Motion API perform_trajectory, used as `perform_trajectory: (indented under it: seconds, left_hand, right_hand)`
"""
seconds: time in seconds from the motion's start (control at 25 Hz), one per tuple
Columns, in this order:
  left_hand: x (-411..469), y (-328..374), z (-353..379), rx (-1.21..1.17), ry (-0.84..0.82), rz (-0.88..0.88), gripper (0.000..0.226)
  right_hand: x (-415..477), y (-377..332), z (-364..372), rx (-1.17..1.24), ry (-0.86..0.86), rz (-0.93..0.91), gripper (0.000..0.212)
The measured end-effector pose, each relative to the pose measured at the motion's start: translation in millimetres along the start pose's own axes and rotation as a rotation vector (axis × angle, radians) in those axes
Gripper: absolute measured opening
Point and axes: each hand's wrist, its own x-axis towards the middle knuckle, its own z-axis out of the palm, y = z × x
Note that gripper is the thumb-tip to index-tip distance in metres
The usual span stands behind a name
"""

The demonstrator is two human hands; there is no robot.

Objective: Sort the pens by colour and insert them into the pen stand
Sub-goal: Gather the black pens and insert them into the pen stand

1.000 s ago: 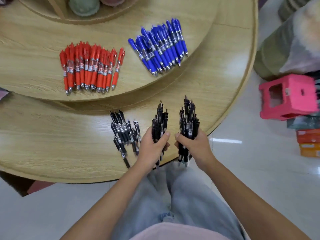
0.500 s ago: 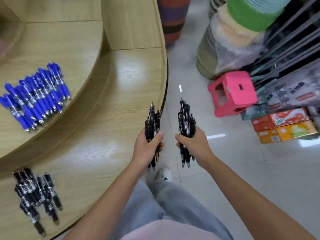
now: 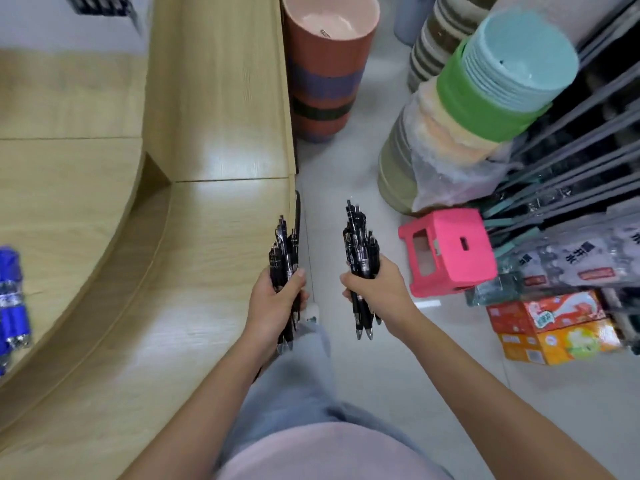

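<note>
The wooden surface (image 3: 207,271) fills the left half of the view, curved and built in two levels. No pen stand shows on the visible part of it, nor on the floor (image 3: 346,174) at the right. So I cannot tell which way the stand lies from the hands. I judge that it must be found before any pen can go in.

On the floor, a tall stack of red-brown buckets (image 3: 325,74) stands just beside the end of the surface. Further right there is a leaning stack of basins (image 3: 485,109), then a pink stool (image 3: 450,251) and some orange boxes (image 3: 554,327). The stool is near the right hand, and it could be in the way of a step forward.

The left hand (image 3: 273,303) grips the left bundle (image 3: 285,251) of black pens with the fingers curled round it, just at the edge of the surface. The right hand (image 3: 377,289) grips the right bundle (image 3: 358,237) in the same way, over the floor. The bundles are apart and about parallel. Their long axis points away from the person, and the writing tips are toward the body. Some blue pens (image 3: 10,299) lie on the upper level at the far left, well apart from both hands.
</note>
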Motion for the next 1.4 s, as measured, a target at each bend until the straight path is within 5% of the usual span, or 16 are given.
perform_trajectory:
  seconds: [0.36, 0.68, 1.04, 1.4]
  left_hand:
    - [143.9, 133.0, 77.4, -0.003, 0.016, 0.081, 0.013]
    - [288.0, 189.2, 140.0, -0.125, 0.255, 0.006, 0.017]
    - [374.4, 235.7, 128.3, -0.376, 0.621, -0.056, 0.012]
    - [452.3, 245.4, 35.6, -0.524, 0.906, -0.26, 0.025]
  right_hand:
    - [138.3, -80.6, -60.8, 0.007, 0.0, 0.071, 0.02]
    - [327.6, -196.6, -77.6, -0.202, -0.207, 0.02, 0.02]
    - [459.6, -322.7, 32.9, -0.595, -0.658, -0.226, 0.026]
    - [522.2, -342.2, 185.2, -0.847, -0.974, -0.099, 0.026]
